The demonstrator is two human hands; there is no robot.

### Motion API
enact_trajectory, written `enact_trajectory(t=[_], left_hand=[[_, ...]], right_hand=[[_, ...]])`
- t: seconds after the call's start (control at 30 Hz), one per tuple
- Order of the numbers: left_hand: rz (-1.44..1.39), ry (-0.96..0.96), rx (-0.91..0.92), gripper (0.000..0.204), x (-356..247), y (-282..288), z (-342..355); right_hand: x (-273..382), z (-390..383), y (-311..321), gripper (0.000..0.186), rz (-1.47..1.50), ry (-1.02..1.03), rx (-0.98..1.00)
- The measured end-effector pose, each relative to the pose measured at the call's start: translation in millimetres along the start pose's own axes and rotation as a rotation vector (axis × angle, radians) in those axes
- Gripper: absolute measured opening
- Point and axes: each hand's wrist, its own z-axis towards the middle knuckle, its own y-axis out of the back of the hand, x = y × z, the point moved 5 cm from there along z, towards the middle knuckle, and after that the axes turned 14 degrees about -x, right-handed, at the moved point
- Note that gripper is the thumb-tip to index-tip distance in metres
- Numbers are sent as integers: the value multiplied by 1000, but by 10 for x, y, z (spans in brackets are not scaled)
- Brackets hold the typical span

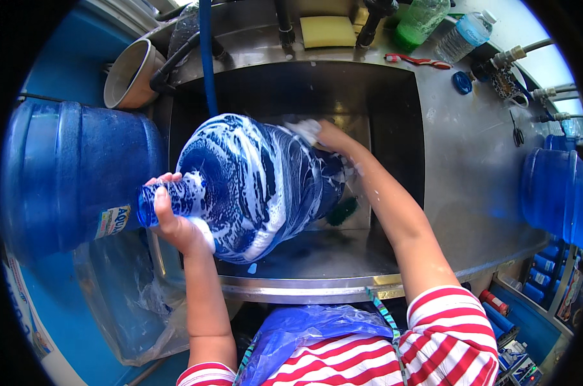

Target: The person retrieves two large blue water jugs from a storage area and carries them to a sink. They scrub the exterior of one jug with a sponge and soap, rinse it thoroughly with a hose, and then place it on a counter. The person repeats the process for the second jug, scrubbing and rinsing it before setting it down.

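A large blue water jug (pixel 240 186), coated in white suds, lies on its side over the dark sink basin (pixel 394 193), its neck pointing left. My left hand (pixel 175 222) wraps round the soapy neck, thumb on top. At the jug's far right side, near its base, is my right hand (pixel 333 136), fingers curled and somewhat blurred. A white, foamy lump (pixel 306 130) shows at those fingertips against the jug; whether it is a cloth, a sponge or only suds cannot be made out. A dark green scrubbing pad (pixel 341 211) lies in the basin, partly behind the jug.
Another blue jug (pixel 79 177) lies left of the sink, and one more (pixel 552 186) stands at right. A blue hose (pixel 207 58) hangs into the basin. Along the back sit a yellow sponge (pixel 328 32), a red-and-white toothbrush (pixel 418 61), plastic bottles (pixel 465 36) and a beige bucket (pixel 133 74).
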Motion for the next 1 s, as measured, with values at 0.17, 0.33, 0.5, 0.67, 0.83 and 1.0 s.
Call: enact_trajectory(t=[0.17, 0.33, 0.5, 0.67, 0.83, 1.0], left_hand=[[-14, -243, 668, 41, -195, -524, -386], [-178, -5, 676, 43, -89, -342, -181], [-17, -100, 407, 35, -40, -285, -136], [-387, -1, 1165, 47, -283, -732, -437], [-2, 15, 109, 38, 91, 40, 198], [-207, -146, 852, 43, -149, -590, -275]], right_hand=[[1169, 535, -43, 20, 712, -39, 163], [-582, 81, -154, 36, 119, -148, 92], [631, 498, -143, 31, 475, -10, 206], [320, 456, -250, 31, 129, -161, 371], [4, 116, -82, 30, 362, -185, 128], [727, 849, -303, 20, 529, 30, 362]])
